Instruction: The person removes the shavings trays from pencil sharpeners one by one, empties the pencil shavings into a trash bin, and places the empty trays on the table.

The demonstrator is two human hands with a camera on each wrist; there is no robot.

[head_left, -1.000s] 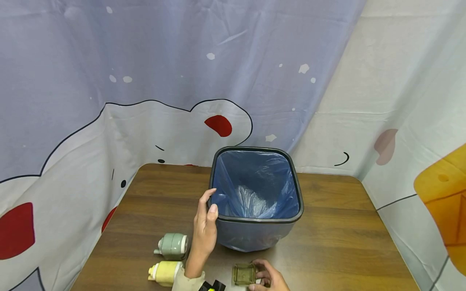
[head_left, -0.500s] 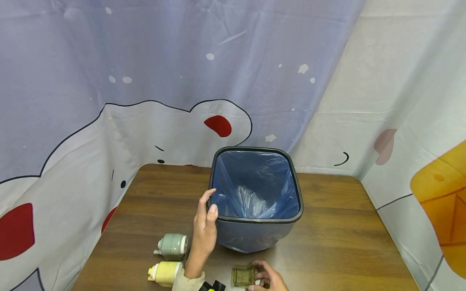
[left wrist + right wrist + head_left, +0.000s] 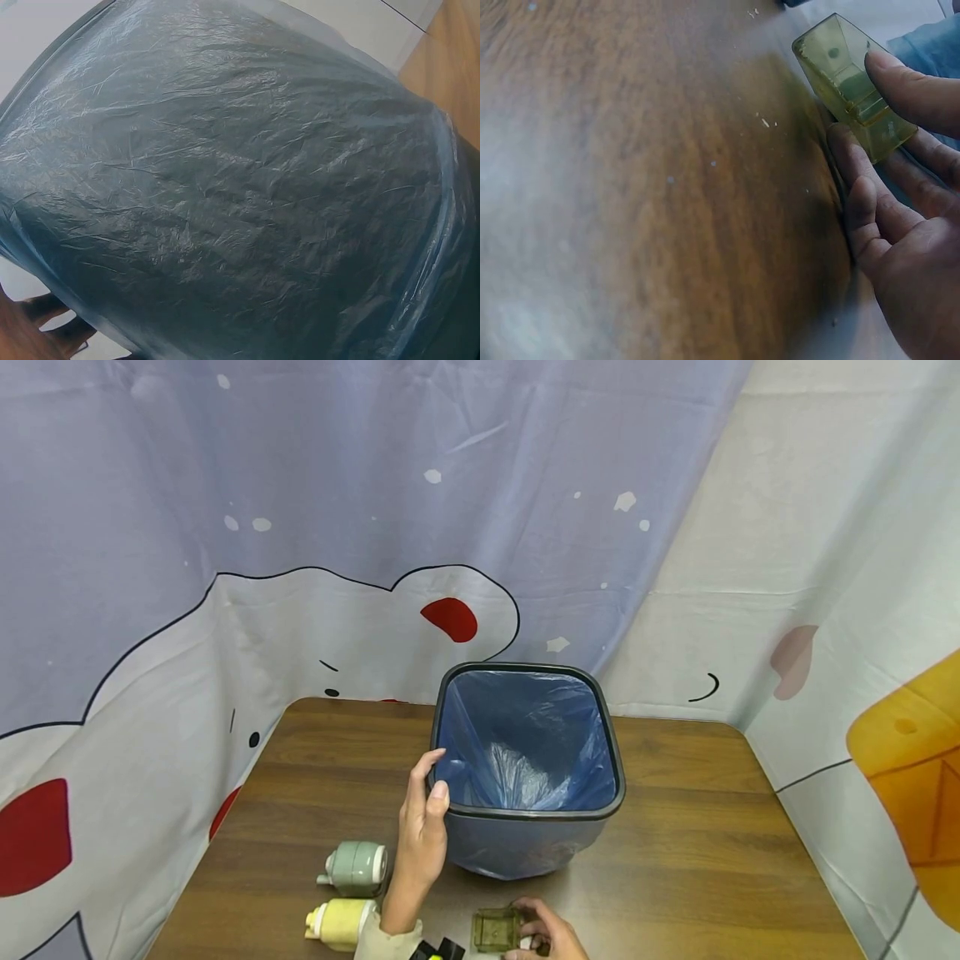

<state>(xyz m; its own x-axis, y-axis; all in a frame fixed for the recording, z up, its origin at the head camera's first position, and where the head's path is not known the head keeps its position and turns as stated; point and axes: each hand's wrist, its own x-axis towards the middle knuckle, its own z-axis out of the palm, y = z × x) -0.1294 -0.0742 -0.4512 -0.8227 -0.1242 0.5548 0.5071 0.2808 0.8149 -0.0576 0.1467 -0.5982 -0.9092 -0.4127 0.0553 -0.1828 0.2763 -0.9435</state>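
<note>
In the head view my left hand (image 3: 423,843) grips the left rim of a square dark bin (image 3: 525,847), its thumb and index finger at the edge. A blue plastic bag (image 3: 517,772) lines the bin and folds over its outside. The left wrist view is mostly filled by the bag-covered wall (image 3: 240,180), with a few fingers at lower left. Near the table's front, my right hand (image 3: 551,932) holds a small translucent olive-green plastic box (image 3: 495,930) by its right side. In the right wrist view the box (image 3: 851,86) sits between thumb and fingers, low over the table.
A green cylindrical object (image 3: 356,868) and a yellow one (image 3: 341,924), both with white parts, lie left of my left forearm. Pale specks dot the wooden table (image 3: 667,225). A patterned curtain (image 3: 337,485) hangs behind the table and along its sides.
My right hand has shifted slightly left with the olive-green box in it. The left hand and the bin have stayed where they were.
</note>
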